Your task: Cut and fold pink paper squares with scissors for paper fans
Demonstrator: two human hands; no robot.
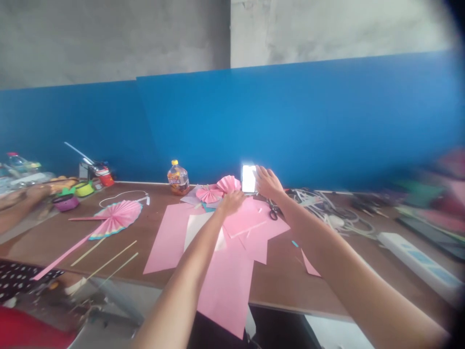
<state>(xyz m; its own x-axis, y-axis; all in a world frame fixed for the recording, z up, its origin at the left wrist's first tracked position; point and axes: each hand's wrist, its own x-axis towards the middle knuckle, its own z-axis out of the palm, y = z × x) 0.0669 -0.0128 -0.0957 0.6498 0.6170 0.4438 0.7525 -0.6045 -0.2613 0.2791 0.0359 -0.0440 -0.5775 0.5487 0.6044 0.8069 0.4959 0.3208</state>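
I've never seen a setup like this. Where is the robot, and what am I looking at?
There's no robot here: these are a person's bare arms, seen from a camera worn on that person's head, looking forward and down. The right hand is at the edge of an upright, lit screen. The left hand is beside a small pleated pink fan; whether it grips anything is unclear. On the brown table lie pink sheets, scissors and, further left, a larger pink fan. A yellow-capped bottle stands near the blue panel. At the far left, another person's arm reaches in.
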